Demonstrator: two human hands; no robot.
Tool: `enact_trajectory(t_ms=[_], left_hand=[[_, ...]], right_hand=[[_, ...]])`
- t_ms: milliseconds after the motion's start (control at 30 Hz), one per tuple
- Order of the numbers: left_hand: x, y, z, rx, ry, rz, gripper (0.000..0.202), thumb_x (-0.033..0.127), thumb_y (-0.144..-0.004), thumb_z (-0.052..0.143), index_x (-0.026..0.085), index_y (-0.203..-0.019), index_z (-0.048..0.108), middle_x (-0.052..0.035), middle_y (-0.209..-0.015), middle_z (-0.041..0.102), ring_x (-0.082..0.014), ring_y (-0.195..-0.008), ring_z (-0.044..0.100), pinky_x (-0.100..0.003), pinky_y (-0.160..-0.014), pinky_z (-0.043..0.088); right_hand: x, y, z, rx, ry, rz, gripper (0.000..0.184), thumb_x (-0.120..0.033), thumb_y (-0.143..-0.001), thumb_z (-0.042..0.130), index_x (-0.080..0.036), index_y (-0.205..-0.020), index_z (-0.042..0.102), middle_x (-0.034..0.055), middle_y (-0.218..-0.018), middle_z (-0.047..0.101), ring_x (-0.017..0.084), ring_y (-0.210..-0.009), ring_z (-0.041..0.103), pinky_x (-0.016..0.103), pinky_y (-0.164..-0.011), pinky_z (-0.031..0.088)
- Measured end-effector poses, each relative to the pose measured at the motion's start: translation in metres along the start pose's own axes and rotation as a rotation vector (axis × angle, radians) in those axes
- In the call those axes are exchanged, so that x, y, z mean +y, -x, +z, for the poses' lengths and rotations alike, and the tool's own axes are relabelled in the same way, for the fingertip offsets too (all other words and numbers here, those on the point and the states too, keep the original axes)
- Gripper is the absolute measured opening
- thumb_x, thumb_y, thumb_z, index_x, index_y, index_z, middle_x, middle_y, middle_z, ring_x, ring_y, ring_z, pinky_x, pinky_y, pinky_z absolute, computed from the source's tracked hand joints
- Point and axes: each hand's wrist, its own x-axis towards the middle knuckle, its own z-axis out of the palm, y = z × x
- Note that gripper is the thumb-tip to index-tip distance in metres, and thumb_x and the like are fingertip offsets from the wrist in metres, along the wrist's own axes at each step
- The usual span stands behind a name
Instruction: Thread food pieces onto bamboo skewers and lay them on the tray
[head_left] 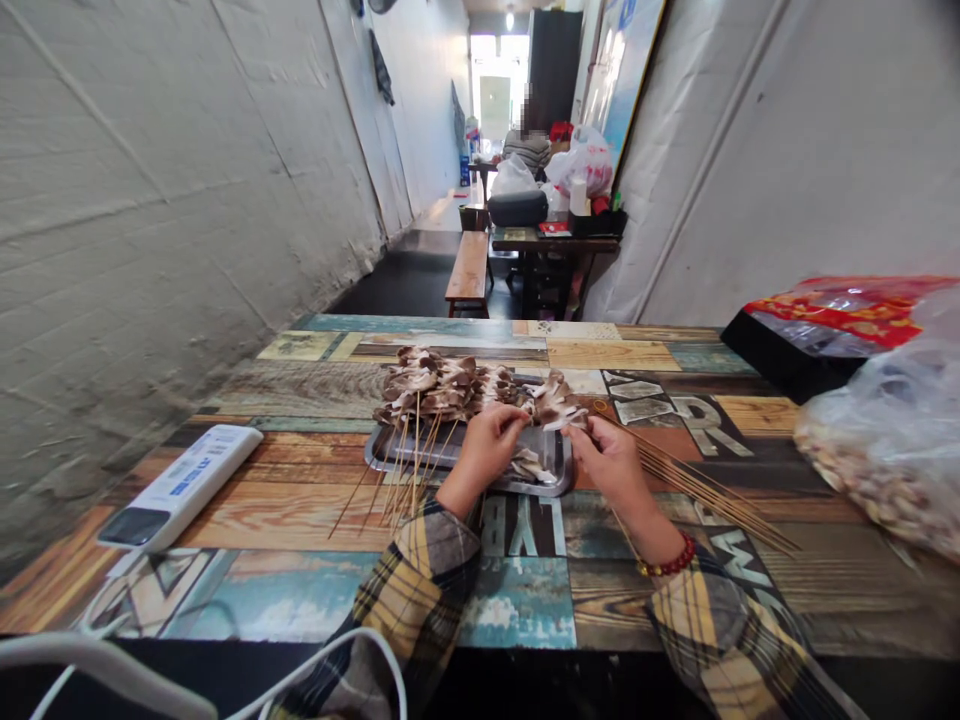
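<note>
My right hand (619,475) is closed around a wooden skewer whose upper part carries bunched oyster mushroom pieces (559,402); its thin stick runs down below the palm. My left hand (489,448) is closed in a pinch over the tray, just left of that skewer; whatever is between its fingertips is too small to make out. Beneath lies a metal tray (377,458) with a pile of loaded mushroom skewers (427,385), their bare sticks jutting toward me over its near edge. A loose mushroom piece (529,465) rests in the tray between my hands.
Bare skewers (720,490) lie fanned to the right, with a rubber band (600,407) near their tips. A clear bag of mushrooms (892,440) and a black box (780,355) stand far right. A white power strip (180,487) sits left. A person (527,148) sits in the background.
</note>
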Motion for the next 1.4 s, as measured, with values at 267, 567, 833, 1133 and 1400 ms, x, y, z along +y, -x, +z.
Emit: enact_trajectory(t_ms=[267,567,833,1133,1400], left_hand=[[-0.001,0.005,-0.002,-0.306,-0.578,0.221,0.012,0.016,-0.076,0.059,0.02,-0.078,0.07,-0.0072,-0.084,0.063,-0.0212,-0.083,0.056,-0.032,-0.076,0.04],[0.0,0.002,-0.001,-0.246,-0.305,0.155,0.007,0.018,-0.073,0.063,0.019,-0.066,0.064,-0.0046,-0.075,0.063,-0.0185,-0.076,0.056,-0.029,-0.071,0.04],[0.012,0.0,-0.008,0.042,0.445,-0.266,0.024,0.037,-0.071,0.071,0.016,-0.075,0.061,0.0002,-0.064,0.062,-0.0088,-0.05,0.051,-0.021,-0.049,0.036],[0.018,-0.003,-0.013,0.13,0.811,-0.352,0.03,0.022,-0.06,0.077,0.01,-0.086,0.07,-0.004,-0.072,0.066,-0.0083,-0.062,0.055,-0.019,-0.054,0.038],[0.014,-0.004,-0.015,0.225,0.73,-0.253,0.039,0.018,-0.059,0.077,0.013,-0.095,0.064,-0.0008,-0.072,0.066,-0.0095,-0.062,0.059,-0.02,-0.055,0.039]], right_hand=[[-0.001,-0.002,0.0,-0.003,0.017,-0.029,0.033,-0.042,-0.084,0.054,-0.016,-0.064,0.057,-0.0045,-0.053,0.044,0.009,-0.049,0.039,0.02,-0.046,0.029],[-0.004,0.0,0.001,-0.005,0.044,-0.053,0.031,-0.039,-0.086,0.052,-0.014,-0.07,0.061,-0.0023,-0.057,0.05,0.01,-0.053,0.043,0.021,-0.049,0.033],[-0.011,0.006,0.001,-0.103,-0.024,-0.031,0.031,-0.04,-0.085,0.053,-0.016,-0.066,0.055,-0.0036,-0.056,0.043,0.009,-0.051,0.038,0.021,-0.046,0.029],[-0.021,0.008,0.001,-0.204,0.131,-0.091,0.032,-0.038,-0.084,0.051,-0.018,-0.058,0.048,-0.0037,-0.054,0.041,0.01,-0.051,0.038,0.022,-0.049,0.027],[-0.019,0.009,0.003,-0.227,0.198,-0.083,0.033,-0.039,-0.082,0.05,-0.018,-0.057,0.046,-0.004,-0.052,0.04,0.01,-0.05,0.036,0.022,-0.048,0.024]])
